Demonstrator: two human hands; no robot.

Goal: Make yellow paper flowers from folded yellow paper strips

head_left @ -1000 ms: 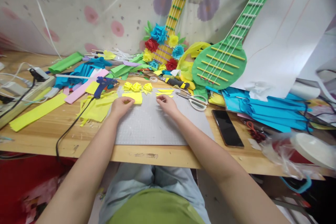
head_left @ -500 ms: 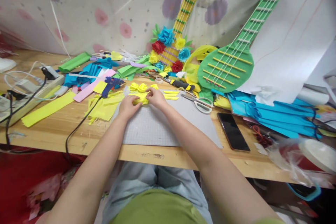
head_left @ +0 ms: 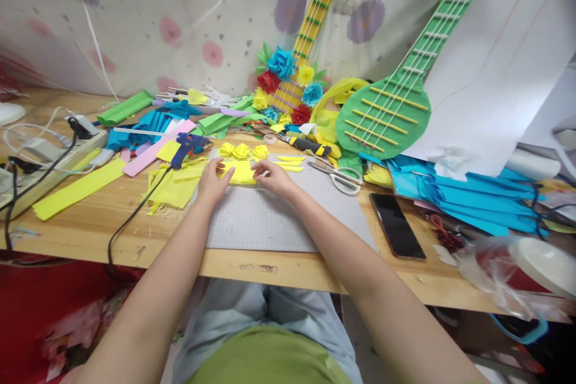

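A piece of yellow crepe paper [head_left: 238, 173] lies on the grey cutting mat [head_left: 265, 222] between my two hands. My left hand [head_left: 215, 181] is at its left end, fingers apart and thumb stretched out over the paper. My right hand [head_left: 273, 179] is at the right end, its fingers loosely bent and apart at the paper's edge. Just behind sit several yellow paper flowers [head_left: 242, 150]. Narrow folded yellow strips [head_left: 290, 163] lie to the right of my right hand. White-handled scissors [head_left: 344, 180] rest on the mat's right side.
A blue glue gun [head_left: 182, 150] and yellow paper sheets [head_left: 173, 189] lie left of the mat. At right are a phone [head_left: 396, 225] and blue paper [head_left: 468, 192]. A green paper lute [head_left: 384, 114] and a flower-covered yellow one [head_left: 315, 18] lean behind. A power strip [head_left: 54, 162] stands far left.
My hands have moved apart to the two ends of the yellow crepe paper, uncovering more of it and the flowers behind. The view has shifted slightly.
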